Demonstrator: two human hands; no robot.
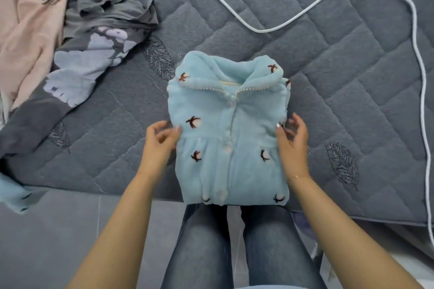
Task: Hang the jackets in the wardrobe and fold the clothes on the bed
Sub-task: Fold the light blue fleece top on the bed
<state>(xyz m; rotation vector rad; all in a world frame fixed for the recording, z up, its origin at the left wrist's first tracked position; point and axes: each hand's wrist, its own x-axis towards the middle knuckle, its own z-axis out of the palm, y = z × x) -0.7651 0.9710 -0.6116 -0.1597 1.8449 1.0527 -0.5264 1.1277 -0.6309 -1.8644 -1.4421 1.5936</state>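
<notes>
Both hands, left [162,139] and right [291,142], flank the folded blue top [229,131], loose fingers touching its sides.

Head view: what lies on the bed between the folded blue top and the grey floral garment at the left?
Nothing but bare quilted bed cover with a stitched leaf motif separates the blue top from the grey floral garment.

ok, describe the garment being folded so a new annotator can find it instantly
On the grey quilted bed, look at the near edge, between the left hand and right hand. The pale blue fleece top lies there folded into a neat rectangle, buttons up. Unlike the crumpled grey floral cloth further left, it carries small dark bird motifs.
</notes>
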